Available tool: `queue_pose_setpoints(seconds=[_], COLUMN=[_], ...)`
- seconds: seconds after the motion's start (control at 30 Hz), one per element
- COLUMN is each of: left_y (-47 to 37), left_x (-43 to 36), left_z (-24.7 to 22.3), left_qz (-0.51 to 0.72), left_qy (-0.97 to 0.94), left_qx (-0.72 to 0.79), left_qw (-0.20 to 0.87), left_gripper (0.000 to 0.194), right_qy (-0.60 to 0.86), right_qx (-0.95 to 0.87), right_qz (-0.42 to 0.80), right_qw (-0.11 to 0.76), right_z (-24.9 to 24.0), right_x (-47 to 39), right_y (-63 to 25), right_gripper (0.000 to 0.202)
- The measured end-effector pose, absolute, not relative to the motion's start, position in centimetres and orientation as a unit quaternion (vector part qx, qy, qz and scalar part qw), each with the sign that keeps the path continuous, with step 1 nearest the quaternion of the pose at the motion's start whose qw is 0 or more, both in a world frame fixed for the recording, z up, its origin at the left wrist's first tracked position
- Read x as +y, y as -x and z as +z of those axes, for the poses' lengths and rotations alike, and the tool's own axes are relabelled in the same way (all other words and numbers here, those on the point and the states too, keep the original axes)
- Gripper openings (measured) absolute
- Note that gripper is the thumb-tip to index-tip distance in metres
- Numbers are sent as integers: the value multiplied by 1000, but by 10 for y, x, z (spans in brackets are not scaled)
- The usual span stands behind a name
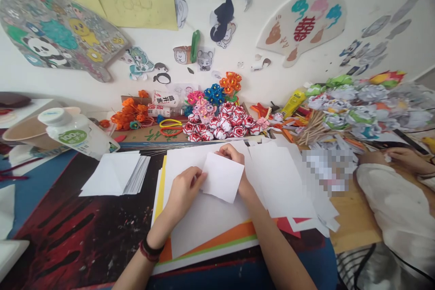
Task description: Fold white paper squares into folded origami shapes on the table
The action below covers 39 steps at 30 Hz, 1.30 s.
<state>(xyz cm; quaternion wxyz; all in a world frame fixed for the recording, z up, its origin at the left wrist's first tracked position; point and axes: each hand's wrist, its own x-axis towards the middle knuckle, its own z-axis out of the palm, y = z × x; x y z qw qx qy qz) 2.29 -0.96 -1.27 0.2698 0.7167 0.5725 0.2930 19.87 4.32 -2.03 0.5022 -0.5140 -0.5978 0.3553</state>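
A small white square of paper [222,177] is held up, tilted, between my two hands. My left hand [186,190] pinches its left edge between thumb and fingers. Behind its upper right side sits my right hand [234,156], curled round the edge, its fingers partly hidden by the sheet. Below the hands lies a stack of large sheets [204,235], white on top with orange, green and yellow edges showing. To the left rests a pile of white paper squares [112,174], and to the right more white sheets [280,181].
Red-and-white paper flowers [224,122] and orange flowers [131,113] line the wall. A white bottle [79,131] leans at the left. At the right, a co-worker's hands [404,158] are near wooden sticks [312,127] and wrapped flowers [356,99].
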Motion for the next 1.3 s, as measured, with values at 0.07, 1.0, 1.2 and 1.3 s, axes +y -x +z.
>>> queue_pose_setpoints(seconds=[0.07,1.0,1.2,1.3], left_y=[-23,-1,4,5], left_x=[-10,-8,-5,-5], left_z=[-13,-10,-9,-11], left_qz=[306,488,410,381], left_qy=[-694,-628,-699,-696], left_qx=[579,600,582,604], left_qw=[299,89,62,80], left_gripper=[29,13,11,10], right_qy=[515,456,462,451], right_qx=[-587,-615,-633,-649], right_qz=[351,404,327,337], right_qw=[517,501,528,513], right_z=[-21,-17,-17,-16], right_x=[42,27,28,28], right_y=[-196,-211,-213,-214], right_gripper=[24,36,27,23])
